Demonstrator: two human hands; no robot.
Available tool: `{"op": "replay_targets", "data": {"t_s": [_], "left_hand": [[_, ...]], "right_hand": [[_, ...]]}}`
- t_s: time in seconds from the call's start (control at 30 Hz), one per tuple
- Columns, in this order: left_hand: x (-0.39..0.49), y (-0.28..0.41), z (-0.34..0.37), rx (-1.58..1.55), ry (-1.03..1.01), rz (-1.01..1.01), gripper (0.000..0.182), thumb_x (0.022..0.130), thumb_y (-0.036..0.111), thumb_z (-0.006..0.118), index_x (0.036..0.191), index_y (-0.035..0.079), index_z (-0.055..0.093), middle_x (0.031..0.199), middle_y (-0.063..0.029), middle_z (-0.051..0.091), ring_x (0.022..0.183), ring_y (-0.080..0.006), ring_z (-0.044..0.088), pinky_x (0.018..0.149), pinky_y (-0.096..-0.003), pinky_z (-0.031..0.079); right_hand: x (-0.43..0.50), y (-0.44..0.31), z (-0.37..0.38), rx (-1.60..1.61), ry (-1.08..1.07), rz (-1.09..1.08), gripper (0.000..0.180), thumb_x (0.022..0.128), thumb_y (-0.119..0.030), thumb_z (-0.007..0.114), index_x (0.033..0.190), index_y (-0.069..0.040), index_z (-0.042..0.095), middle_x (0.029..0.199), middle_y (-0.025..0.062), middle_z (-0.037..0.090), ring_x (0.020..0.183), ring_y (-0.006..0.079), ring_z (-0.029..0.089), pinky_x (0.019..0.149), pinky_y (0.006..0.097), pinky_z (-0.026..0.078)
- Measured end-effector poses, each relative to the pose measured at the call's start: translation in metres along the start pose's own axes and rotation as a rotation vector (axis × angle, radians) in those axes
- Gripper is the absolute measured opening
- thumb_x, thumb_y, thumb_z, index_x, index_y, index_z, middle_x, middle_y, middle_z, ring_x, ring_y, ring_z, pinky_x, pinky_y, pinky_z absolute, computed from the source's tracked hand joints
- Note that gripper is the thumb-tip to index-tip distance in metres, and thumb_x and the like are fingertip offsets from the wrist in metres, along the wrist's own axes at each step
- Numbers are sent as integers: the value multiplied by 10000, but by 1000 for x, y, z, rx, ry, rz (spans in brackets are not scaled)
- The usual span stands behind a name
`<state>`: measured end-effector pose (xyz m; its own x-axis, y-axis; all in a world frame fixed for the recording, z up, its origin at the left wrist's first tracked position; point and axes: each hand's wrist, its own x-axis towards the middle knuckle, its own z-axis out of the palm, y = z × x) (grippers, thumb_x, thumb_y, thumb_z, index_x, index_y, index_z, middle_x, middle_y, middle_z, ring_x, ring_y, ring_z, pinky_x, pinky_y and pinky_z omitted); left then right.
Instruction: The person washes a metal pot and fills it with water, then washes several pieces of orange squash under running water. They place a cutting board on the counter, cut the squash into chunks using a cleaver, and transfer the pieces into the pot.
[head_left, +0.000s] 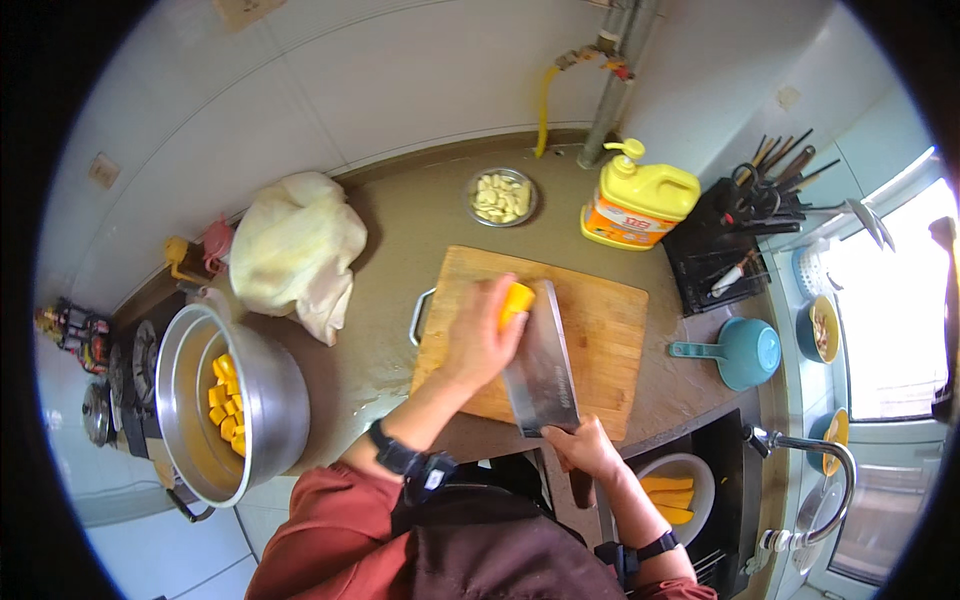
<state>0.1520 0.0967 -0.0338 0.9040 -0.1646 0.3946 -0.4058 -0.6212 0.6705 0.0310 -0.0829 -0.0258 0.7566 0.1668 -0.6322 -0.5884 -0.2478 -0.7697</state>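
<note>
My left hand (480, 334) holds a yellow-orange piece of what looks like pumpkin (517, 301) over the wooden cutting board (600, 322). My right hand (583, 446) grips the handle of a broad cleaver (541, 367), whose blade lies beside the piece, tip pointing away from me. To the left, a large aluminium pot (277, 405) holds several cut yellow chunks (227, 397). Long yellow-orange strips (667, 499) lie in a white bowl (703, 480) in the sink at lower right, beyond my right forearm.
Behind the board stands a metal dish of peeled garlic cloves (501, 196). A yellow detergent jug (639, 199), a black knife rack (694, 255) and a teal ladle (748, 352) are at right. A pale cloth-covered item (296, 244) sits at left. The faucet (844, 465) arches at lower right.
</note>
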Motion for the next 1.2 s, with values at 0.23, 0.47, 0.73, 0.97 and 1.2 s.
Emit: {"op": "replay_targets", "data": {"t_s": [0.23,0.47,0.73,0.97,1.2], "left_hand": [[-68,-56,-233,280,735,-266,468,881,155,556,1293,16,384,1258,-151,460,1143,-236,462,969,-336,364],[-132,-95,-313,714,456,-599,458,857,262,594,1239,34,486,1236,-198,500,1141,-345,460,968,-392,355],[-47,-27,-149,-75,51,-130,341,815,123,619,1138,42,545,1192,-134,505,1118,-272,476,926,-362,390],[-40,58,-36,-249,-572,143,345,802,112,612,1138,63,554,1238,-162,452,1136,-328,463,957,-382,381],[-80,138,67,-357,-823,333,355,775,94,635,1118,55,555,1202,-187,460,1064,-346,504,913,-380,418]], "right_hand": [[31,-79,88,-532,-223,-876,251,796,-229,643,866,10,666,683,212,614,521,319,589,514,360,468],[48,-45,61,-685,379,-734,399,748,-213,645,1111,-72,556,855,212,621,696,366,618,603,444,494],[65,27,15,-832,528,-337,584,742,-201,632,1286,-144,429,993,202,538,907,377,562,754,453,462],[20,72,4,-758,821,-476,283,711,-61,547,992,-78,576,933,153,517,929,342,497,768,421,451],[-103,229,-44,-383,1011,-7,294,749,-73,602,1041,-43,585,1003,183,545,977,359,521,828,398,447]]}}
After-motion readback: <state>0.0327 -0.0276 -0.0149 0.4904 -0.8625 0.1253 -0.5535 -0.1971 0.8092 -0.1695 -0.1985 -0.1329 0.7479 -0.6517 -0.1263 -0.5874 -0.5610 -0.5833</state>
